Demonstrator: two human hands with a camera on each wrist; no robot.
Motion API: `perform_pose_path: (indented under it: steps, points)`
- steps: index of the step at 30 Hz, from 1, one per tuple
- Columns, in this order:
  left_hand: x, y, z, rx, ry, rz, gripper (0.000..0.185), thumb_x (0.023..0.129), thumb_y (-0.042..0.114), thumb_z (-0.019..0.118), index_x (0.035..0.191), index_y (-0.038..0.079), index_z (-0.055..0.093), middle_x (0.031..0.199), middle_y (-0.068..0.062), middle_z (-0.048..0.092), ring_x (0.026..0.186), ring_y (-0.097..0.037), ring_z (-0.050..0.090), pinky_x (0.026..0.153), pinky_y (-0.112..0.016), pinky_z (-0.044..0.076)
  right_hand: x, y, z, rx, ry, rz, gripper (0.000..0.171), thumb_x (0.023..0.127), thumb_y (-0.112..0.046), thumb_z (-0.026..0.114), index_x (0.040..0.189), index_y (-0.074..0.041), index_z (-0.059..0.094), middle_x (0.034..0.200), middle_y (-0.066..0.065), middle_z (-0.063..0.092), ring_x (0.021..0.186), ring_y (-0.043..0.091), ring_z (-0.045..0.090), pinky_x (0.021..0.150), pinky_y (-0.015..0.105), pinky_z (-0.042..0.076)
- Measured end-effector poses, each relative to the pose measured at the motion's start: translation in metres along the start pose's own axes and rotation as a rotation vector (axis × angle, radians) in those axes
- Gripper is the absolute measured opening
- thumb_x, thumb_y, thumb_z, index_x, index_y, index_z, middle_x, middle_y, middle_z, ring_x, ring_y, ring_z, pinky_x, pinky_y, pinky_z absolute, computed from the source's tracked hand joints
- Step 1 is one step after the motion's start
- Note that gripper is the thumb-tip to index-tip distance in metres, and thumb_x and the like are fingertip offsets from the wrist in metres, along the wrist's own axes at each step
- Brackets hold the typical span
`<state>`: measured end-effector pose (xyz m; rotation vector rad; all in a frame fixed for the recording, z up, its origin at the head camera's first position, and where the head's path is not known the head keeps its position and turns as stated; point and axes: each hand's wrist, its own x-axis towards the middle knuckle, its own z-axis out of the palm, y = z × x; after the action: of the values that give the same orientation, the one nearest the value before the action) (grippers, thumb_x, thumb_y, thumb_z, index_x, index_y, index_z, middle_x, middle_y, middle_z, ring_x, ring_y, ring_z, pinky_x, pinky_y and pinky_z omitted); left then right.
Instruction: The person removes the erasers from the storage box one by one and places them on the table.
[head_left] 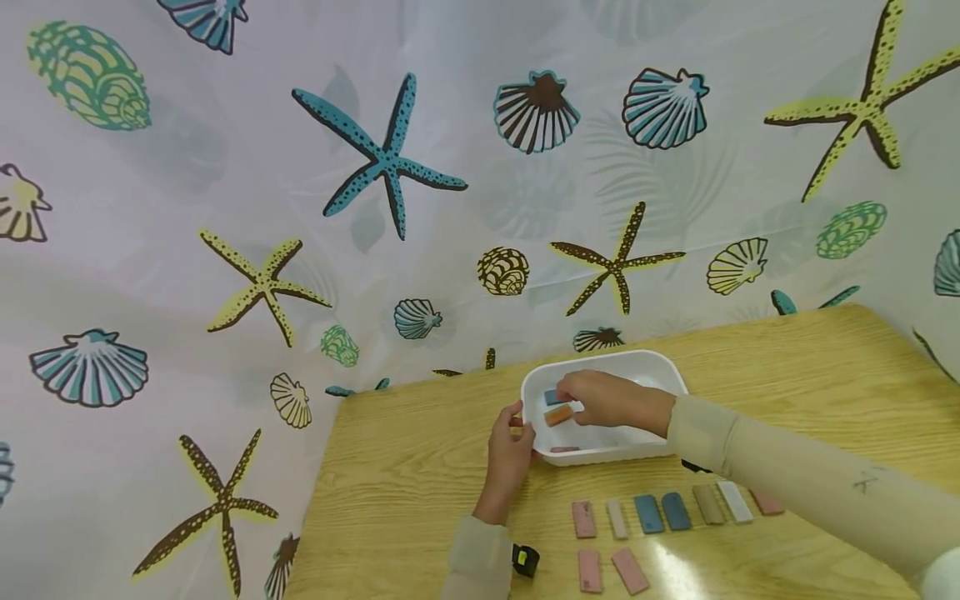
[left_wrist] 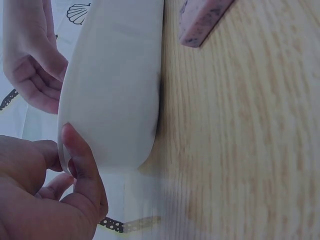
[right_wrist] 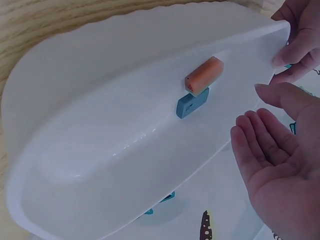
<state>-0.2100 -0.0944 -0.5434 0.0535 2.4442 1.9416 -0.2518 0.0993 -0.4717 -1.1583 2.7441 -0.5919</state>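
A white tray (head_left: 660, 368) stands on the wooden table (head_left: 420, 450). My left hand (head_left: 512, 442) grips its left rim, thumb (left_wrist: 76, 150) on the outer wall (left_wrist: 115, 90) and fingers (right_wrist: 300, 42) over the edge. My right hand (head_left: 592, 400) hovers over the tray's left part, palm (right_wrist: 280, 155) flat, fingers straight, holding nothing. Inside the tray (right_wrist: 100, 100) an orange block (right_wrist: 204, 75) lies against a blue block (right_wrist: 192, 104), both just below the right fingertips. In the head view the orange block (head_left: 557, 414) and blue block (head_left: 552, 397) show beside those fingers.
A row of small flat blocks lies in front of the tray: pink (head_left: 583, 518), blue (head_left: 648, 513), brown (head_left: 708, 504), white (head_left: 734, 501). Two pink ones (head_left: 589, 570) lie nearer me. A pink block (head_left: 564, 449) shows at the tray's near wall. A seashell-print cloth (head_left: 375, 167) hangs behind.
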Motion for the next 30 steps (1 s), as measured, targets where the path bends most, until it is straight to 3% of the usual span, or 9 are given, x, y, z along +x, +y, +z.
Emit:
perform_pose_path:
  steps: [5,9,18,25,30]
  points:
    - [-0.001,-0.004,-0.002,-0.001,0.001,-0.006,0.039,0.094,0.004,0.048,0.133,0.000,0.045,0.097,-0.011,0.048,0.067,-0.032,0.058,0.059,-0.045,0.055,0.016,0.002,0.011,-0.057,-0.048,-0.005,0.023,0.076,-0.009,0.075,0.096,-0.007,0.064,0.088,0.000,0.060,0.081,0.014,0.055,0.075,0.032,0.050]
    - [-0.003,-0.003,-0.002,-0.006,-0.002,-0.015,0.039,0.094,0.003,0.048,0.133,0.000,0.044,0.097,-0.011,0.047,0.073,-0.035,0.058,0.060,-0.044,0.056,0.027,0.006,0.022,-0.031,-0.093,0.029,0.020,0.077,-0.005,0.073,0.096,-0.004,0.067,0.090,0.006,0.064,0.083,0.017,0.057,0.079,0.036,0.050]
    - [-0.017,0.025,-0.003,-0.051,-0.015,-0.001,0.039,0.093,-0.003,0.046,0.131,-0.009,0.042,0.095,-0.017,0.047,0.071,-0.042,0.056,0.063,-0.057,0.052,0.038,0.016,0.045,-0.100,-0.108,0.041,0.012,0.081,-0.011,0.071,0.090,-0.004,0.067,0.084,0.005,0.062,0.074,0.015,0.054,0.071,0.033,0.049]
    - [-0.004,0.001,0.002,-0.013,-0.007,0.001,0.039,0.094,0.002,0.048,0.132,-0.001,0.045,0.097,-0.010,0.048,0.068,-0.030,0.058,0.060,-0.048,0.055,0.040,0.019,0.052,-0.179,-0.068,0.020,0.014,0.082,-0.011,0.069,0.073,-0.009,0.058,0.068,-0.002,0.049,0.063,0.014,0.044,0.059,0.029,0.041]
    - [-0.001,-0.001,0.001,0.009,0.007,0.002,0.038,0.094,0.003,0.048,0.132,0.001,0.046,0.098,-0.010,0.048,0.070,-0.030,0.059,0.060,-0.044,0.056,0.041,0.020,0.050,-0.173,-0.052,0.030,0.018,0.080,-0.009,0.070,0.069,-0.011,0.055,0.067,-0.003,0.048,0.062,0.014,0.042,0.059,0.028,0.040]
